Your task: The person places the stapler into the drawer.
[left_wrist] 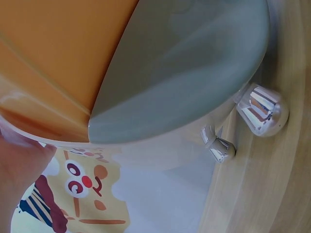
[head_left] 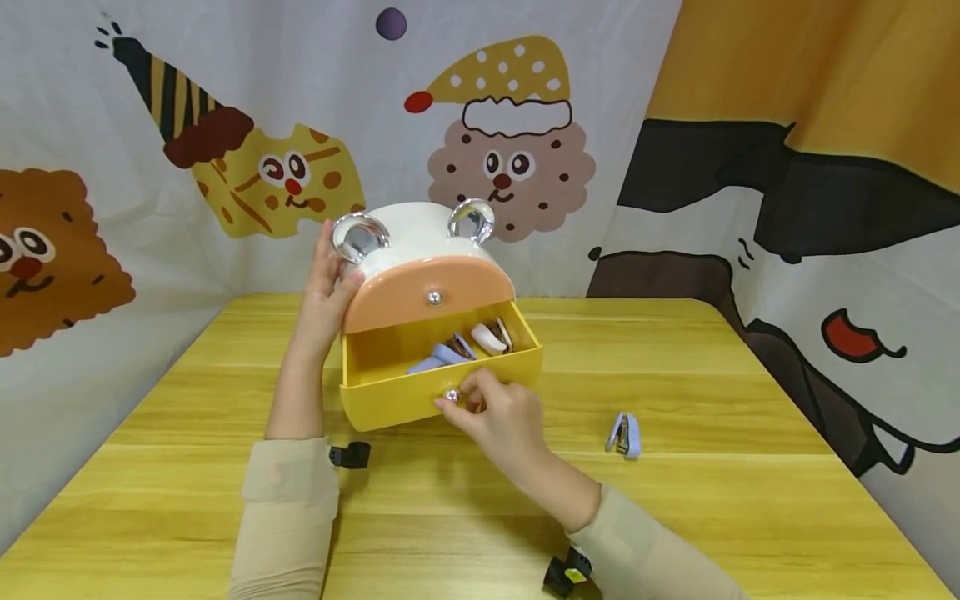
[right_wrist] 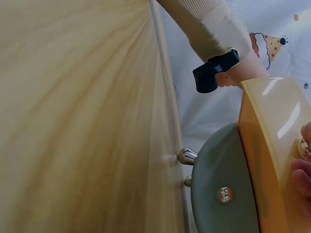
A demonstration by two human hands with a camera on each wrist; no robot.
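A small drawer box (head_left: 412, 229) with silver ears is tipped back on the table. My left hand (head_left: 324, 287) grips its upper left side, thumb toward the front. Below the peach top panel (head_left: 397, 296), the yellow drawer (head_left: 397, 403) is pulled out. At its front, my right hand (head_left: 506, 417) pinches the silver knob (head_left: 452, 396) between thumb and finger. Inside lie purple-blue mini staplers (head_left: 448, 353) and a white mini stapler (head_left: 489, 338). Under the yellow drawer, the left wrist view shows a grey-green lower panel (left_wrist: 184, 73) and silver feet (left_wrist: 262, 110).
Another purple-blue mini stapler (head_left: 632, 437) stands on the wooden table (head_left: 712, 517), to the right of the box. A cartoon-printed curtain (head_left: 300, 50) hangs behind the table. Black wrist cameras (head_left: 351, 455) are strapped at both sleeves.
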